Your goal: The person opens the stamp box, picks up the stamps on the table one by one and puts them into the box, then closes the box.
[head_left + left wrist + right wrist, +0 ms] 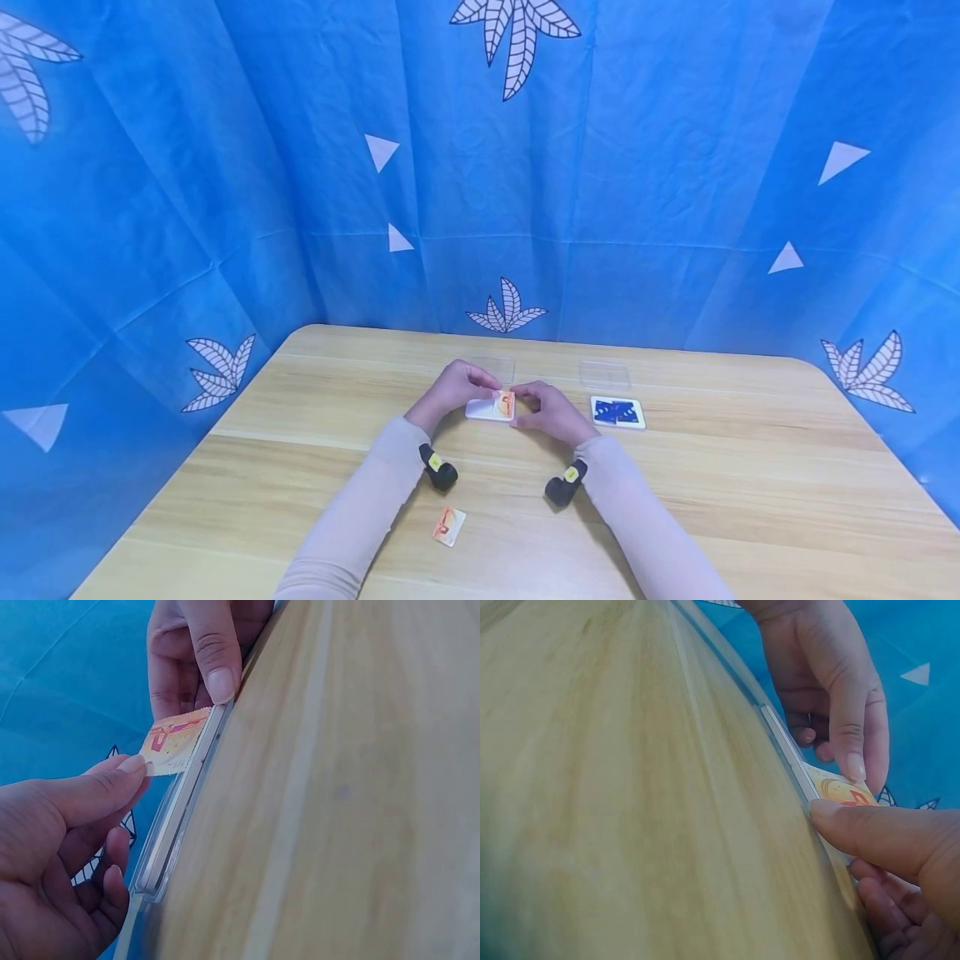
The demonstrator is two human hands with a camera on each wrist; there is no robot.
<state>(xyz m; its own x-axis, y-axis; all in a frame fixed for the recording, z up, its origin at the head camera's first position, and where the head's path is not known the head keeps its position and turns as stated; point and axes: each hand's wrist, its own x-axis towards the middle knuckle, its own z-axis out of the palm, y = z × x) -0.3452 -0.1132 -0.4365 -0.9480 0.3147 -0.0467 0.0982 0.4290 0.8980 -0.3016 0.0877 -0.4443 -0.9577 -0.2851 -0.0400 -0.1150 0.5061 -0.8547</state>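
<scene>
In the head view, my left hand (pixel 459 385) reaches over a flat clear plastic case (pixel 159 871) with a white slab (pixel 480 409) in it. Its thumb and forefinger pinch the edge of a small orange-and-white stamp (pixel 177 741) with a toothed border. The stamp stands tilted up from the slab, its far edge at the slab's right end. My right hand (pixel 551 412) grips that right end, thumb (pixel 834 813) on the near corner and fingers behind. A second orange stamp (pixel 449 527) lies on the table nearer to me.
To the right lies a white slab (pixel 637 419) with dark blue stamps (pixel 615 412) on it. Clear lids (pixel 604 375) lie behind the two slabs. The wooden table (pixel 750 483) meets a blue patterned curtain (pixel 637 167) at the back and sides.
</scene>
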